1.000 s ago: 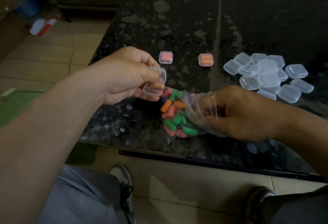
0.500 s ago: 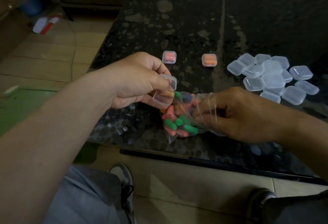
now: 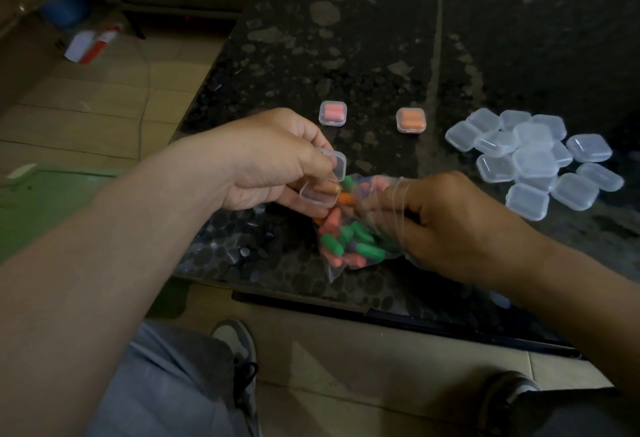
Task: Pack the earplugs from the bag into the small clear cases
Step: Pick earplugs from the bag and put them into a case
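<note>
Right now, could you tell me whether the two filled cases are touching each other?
Apart: the head view shows bare tabletop between the pink-filled case and the orange-filled case.

Open clear case [image 3: 320, 190] holding one orange earplug [image 3: 330, 188], above bag [image 3: 349, 239] of earplugs

Green, orange, pink earplugs [image 3: 349, 239]; clear cases [image 3: 535, 162]; black speckled table [image 3: 346, 38].

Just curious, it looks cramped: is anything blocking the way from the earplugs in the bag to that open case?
Nothing visible does. The left hand holds the open case right at the mouth of the bag, lid up; an orange earplug lies beside its rim.
</note>
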Demonstrator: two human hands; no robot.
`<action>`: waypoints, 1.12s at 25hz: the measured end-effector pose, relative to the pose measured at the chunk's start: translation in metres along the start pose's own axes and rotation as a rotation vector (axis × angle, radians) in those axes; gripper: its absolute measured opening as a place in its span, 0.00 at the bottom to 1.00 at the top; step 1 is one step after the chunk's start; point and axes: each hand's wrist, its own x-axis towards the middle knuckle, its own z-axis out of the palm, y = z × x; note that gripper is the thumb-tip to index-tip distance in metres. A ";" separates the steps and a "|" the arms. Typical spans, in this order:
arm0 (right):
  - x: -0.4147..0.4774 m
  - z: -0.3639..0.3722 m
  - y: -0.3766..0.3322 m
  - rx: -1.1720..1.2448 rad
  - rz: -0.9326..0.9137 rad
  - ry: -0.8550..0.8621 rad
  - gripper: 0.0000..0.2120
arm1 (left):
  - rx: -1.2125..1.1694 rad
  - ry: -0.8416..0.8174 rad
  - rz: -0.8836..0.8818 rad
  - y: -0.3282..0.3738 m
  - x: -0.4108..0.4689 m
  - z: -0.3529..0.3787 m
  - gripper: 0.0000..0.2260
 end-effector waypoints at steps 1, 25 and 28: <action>0.001 0.002 -0.002 0.012 0.012 0.026 0.20 | -0.002 -0.001 -0.003 0.000 0.000 0.000 0.03; 0.000 -0.010 -0.010 0.080 0.140 0.277 0.12 | -0.207 0.110 0.242 0.012 -0.011 0.011 0.09; -0.002 -0.018 -0.009 0.075 0.123 0.270 0.12 | -0.222 0.099 0.256 0.012 -0.012 0.015 0.08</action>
